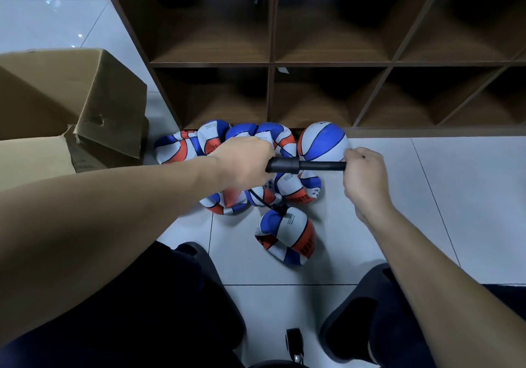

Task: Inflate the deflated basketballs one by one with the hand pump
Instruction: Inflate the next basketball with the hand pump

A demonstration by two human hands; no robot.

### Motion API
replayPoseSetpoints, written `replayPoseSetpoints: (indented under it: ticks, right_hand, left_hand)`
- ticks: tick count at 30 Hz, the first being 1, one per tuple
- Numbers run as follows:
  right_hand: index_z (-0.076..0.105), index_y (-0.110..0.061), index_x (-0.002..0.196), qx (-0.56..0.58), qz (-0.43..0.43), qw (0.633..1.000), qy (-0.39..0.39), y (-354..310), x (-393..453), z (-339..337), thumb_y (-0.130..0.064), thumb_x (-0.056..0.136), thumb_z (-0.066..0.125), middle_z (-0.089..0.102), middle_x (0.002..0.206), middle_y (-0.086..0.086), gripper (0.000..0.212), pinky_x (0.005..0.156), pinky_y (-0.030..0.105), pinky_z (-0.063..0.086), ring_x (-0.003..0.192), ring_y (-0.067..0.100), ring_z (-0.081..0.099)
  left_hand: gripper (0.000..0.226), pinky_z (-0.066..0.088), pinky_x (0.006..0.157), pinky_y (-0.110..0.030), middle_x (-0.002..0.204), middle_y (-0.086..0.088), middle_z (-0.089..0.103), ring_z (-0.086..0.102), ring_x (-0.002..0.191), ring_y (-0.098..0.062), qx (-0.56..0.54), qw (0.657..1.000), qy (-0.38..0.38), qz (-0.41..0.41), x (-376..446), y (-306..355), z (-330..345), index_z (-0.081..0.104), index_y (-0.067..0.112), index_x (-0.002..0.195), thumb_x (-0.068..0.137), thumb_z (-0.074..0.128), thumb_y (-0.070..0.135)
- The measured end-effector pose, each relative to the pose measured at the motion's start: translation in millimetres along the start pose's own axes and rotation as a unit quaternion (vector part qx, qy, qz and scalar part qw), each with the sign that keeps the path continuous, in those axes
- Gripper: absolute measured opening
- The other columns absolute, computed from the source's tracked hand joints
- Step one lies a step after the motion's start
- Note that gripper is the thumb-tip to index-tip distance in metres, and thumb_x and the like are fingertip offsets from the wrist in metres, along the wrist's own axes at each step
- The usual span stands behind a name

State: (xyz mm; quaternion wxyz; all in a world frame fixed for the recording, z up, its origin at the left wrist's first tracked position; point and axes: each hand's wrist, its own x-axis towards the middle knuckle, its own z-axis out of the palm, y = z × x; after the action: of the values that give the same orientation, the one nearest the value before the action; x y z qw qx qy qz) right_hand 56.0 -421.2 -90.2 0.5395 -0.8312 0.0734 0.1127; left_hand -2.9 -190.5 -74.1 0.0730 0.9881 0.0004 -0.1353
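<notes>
Head view: hand pump (pixel 306 166) held level over the pile, left hand (pixel 244 165) wrapped round the barrel, right hand (pixel 363 176) gripping the handle end to stroke it. Hose (pixel 264 203) drops to the deflated basketball (pixel 287 235) nearest the feet, presumably feeding its valve; one inflated ball (pixel 323 142) sits by the shelf (pixel 270 62). Panel printing is too small to read.

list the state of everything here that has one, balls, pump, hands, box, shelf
round ball: inflated, by the shelf
near ball: deflated, hose leads to it
other balls: deflated, piled on the floor
pump: held level, handle drawn out
left hand: grips the barrel
right hand: grips the handle end
cardboard box: flaps open
shelf: cubbies in view empty
</notes>
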Motion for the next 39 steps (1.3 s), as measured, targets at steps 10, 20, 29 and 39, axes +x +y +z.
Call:
replayPoseSetpoints:
  ticks: [10,20,29,39]
  right_hand:
    - [0.028,-0.019,0.066,-0.008,-0.015,0.999,-0.032,0,-16,41,-0.014,0.098,0.047,0.029,0.058,-0.007,0.037,0.056,0.035,0.024,0.061,0.020,0.026]
    - [0.037,-0.019,0.070,-0.010,-0.031,0.999,-0.038,1,-22,54,-0.020,0.104,0.047,0.039,0.070,0.000,0.035,0.060,0.034,0.033,0.065,0.022,0.037]
    - [0.035,-0.020,0.063,-0.039,-0.032,0.998,-0.025,-5,-5,21,-0.024,0.093,0.054,0.035,0.060,-0.001,0.036,0.059,0.037,0.028,0.064,0.025,0.034]
    - [0.034,-0.024,0.060,0.008,0.024,1.000,-0.013,37,8,-12,-0.022,0.092,0.054,0.028,0.057,-0.005,0.038,0.057,0.039,0.021,0.060,0.025,0.025]
  left_hand:
    - [0.019,0.041,0.054,-0.030,0.072,0.002,0.060,0.056,0.062,-0.017,0.011,1.000,0.007,-0.008,-5,10,1,0.056,0.028,0.079,0.097,0.060,0.023]
    - [0.018,0.036,0.051,-0.030,0.071,0.002,0.059,0.053,0.059,-0.016,0.020,1.000,0.014,0.013,1,15,3,0.051,0.028,0.079,0.093,0.059,0.021]
    - [0.018,0.045,0.054,-0.033,0.071,0.001,0.059,0.057,0.061,-0.019,0.008,0.999,0.031,0.027,5,8,7,0.057,0.028,0.079,0.097,0.058,0.028]
    - [0.024,0.042,0.054,-0.032,0.068,0.002,0.059,0.055,0.059,-0.018,0.051,0.999,-0.010,0.008,3,-13,16,0.054,0.026,0.075,0.098,0.057,0.029]
